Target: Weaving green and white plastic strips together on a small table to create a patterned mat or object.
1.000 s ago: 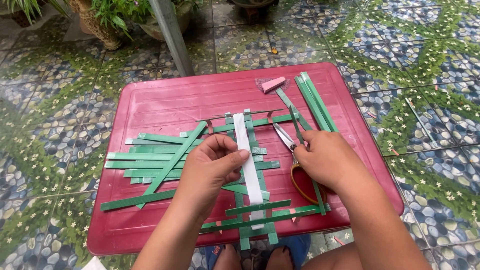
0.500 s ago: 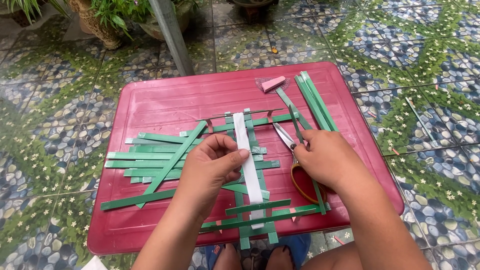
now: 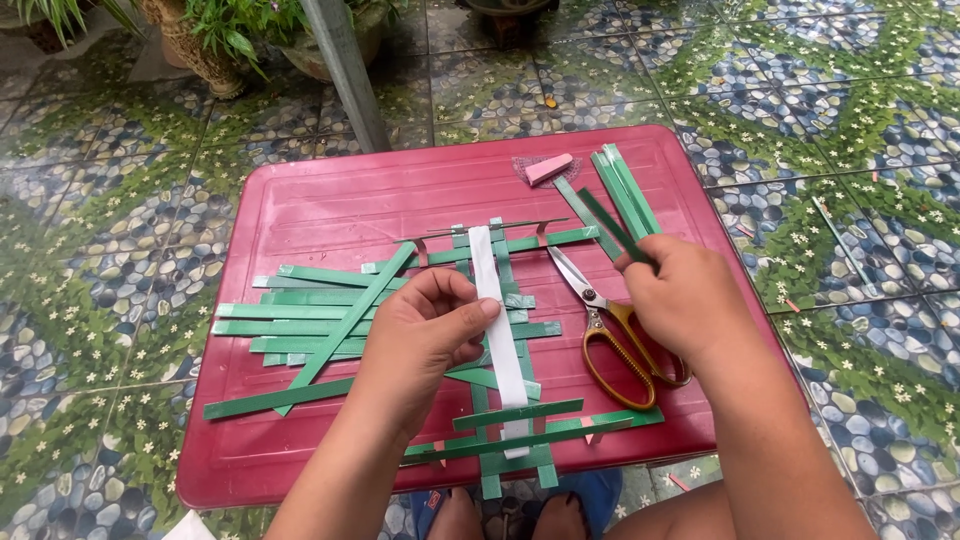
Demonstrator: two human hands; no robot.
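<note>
On the red table (image 3: 330,200) lie one white strip (image 3: 497,330), one pair of scissors (image 3: 605,330) and one pink eraser (image 3: 549,168). The left hand (image 3: 425,335) pinches the white strip among many green strips (image 3: 300,312). The right hand (image 3: 680,300) is closed around one dark green strip (image 3: 610,225) beside the scissors.

table (image 3: 330,200): glossy red plastic | strips (image 3: 300,312): maybe paper | scissors (image 3: 585,292): metal blades

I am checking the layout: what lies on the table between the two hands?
In the head view, a white strip and yellow-handled scissors lie between the left hand and right hand.
</note>
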